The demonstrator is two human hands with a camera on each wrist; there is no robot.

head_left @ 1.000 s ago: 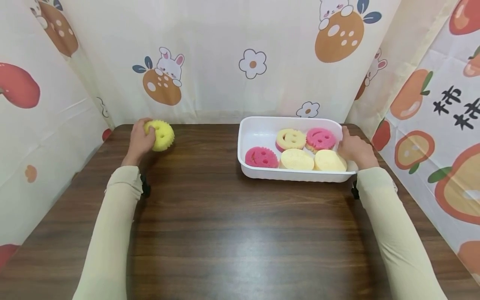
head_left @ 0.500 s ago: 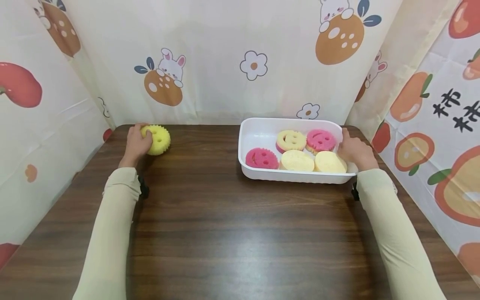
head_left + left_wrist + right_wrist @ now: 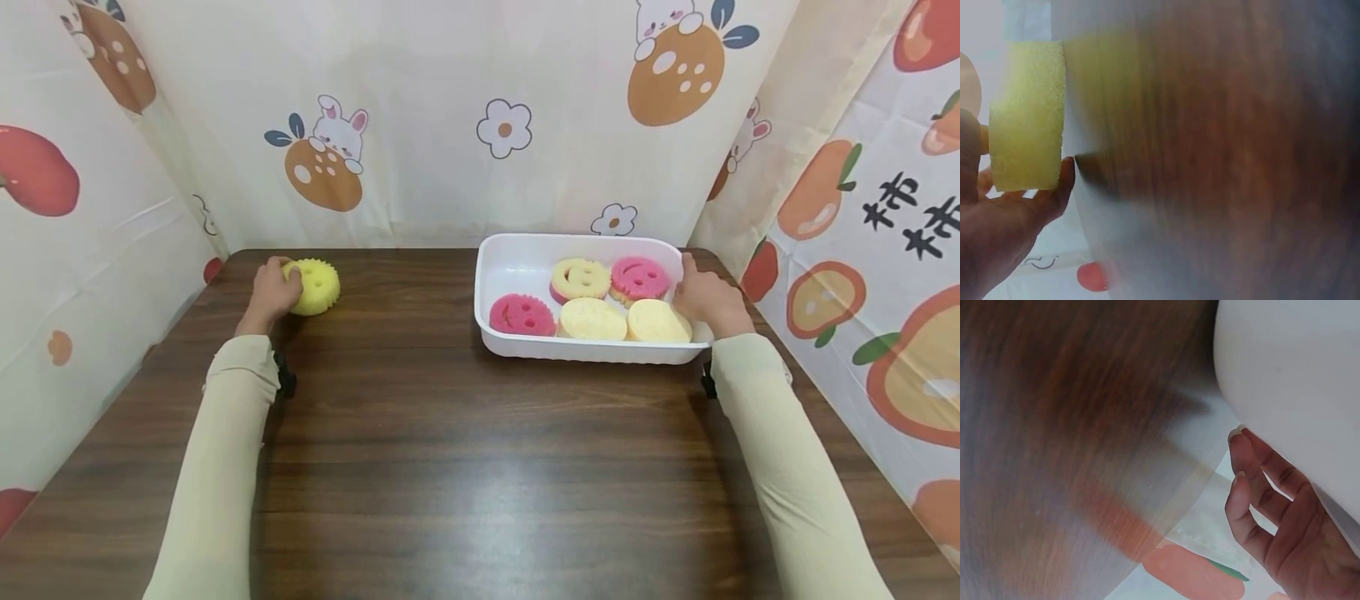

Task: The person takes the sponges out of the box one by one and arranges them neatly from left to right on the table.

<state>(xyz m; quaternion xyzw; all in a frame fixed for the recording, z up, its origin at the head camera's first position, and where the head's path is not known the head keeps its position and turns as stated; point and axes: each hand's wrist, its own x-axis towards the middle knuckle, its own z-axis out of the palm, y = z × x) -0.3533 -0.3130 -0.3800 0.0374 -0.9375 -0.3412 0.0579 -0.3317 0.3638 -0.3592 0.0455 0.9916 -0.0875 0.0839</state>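
My left hand (image 3: 276, 287) grips a round yellow smiley sponge (image 3: 317, 286) at the table's far left, low over the wood or resting on it. In the left wrist view the sponge (image 3: 1025, 119) shows edge-on, pinched between thumb and fingers of that hand (image 3: 1004, 231). My right hand (image 3: 703, 297) holds the right end of a white tray (image 3: 517, 265), thumb over the rim. From the right wrist, the fingers (image 3: 1254, 506) lie against the tray's outer wall (image 3: 1291, 381). Inside the tray lie a pink smiley sponge (image 3: 521, 314), a yellow smiley (image 3: 579, 277), another pink one (image 3: 639, 277) and two plain pale-yellow rounds (image 3: 592, 319).
The dark wooden table (image 3: 450, 450) is walled on three sides by printed cloth (image 3: 420, 125) hanging close to its edges. The tray stands at the far right, near the back cloth. My two sleeved forearms reach in from the near edge.
My left hand has carried the yellow sponge slightly down and to the left, closer to the table. The right hand and the tray have stayed put.
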